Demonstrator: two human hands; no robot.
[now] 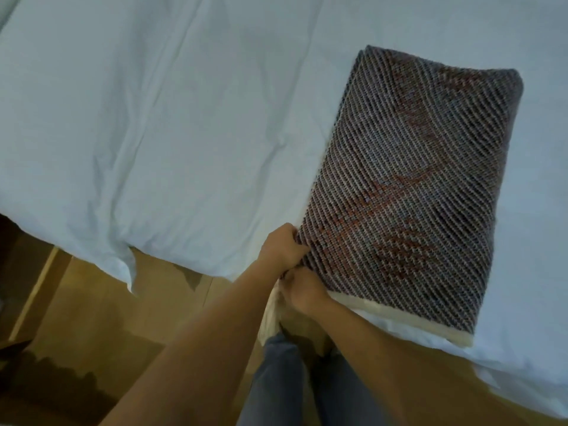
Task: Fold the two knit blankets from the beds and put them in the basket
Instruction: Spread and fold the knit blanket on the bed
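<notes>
A knit blanket point(412, 186), dark with pale diagonal ribs, rust-red patches and a cream underside, lies folded into a long rectangle on the white bed point(172, 124), right of centre. Both hands meet at its near left corner, by the bed's edge. My left hand point(281, 247) pinches the left edge of that corner. Just below it, my right hand point(302, 290) grips the cream bottom edge. No second blanket and no basket are in view.
The bed's white cover fills the upper part of the view, with a corner of it hanging over the edge point(129, 269). Wooden floor point(92, 318) shows below, and my legs in grey trousers point(307, 379) stand close to the bed.
</notes>
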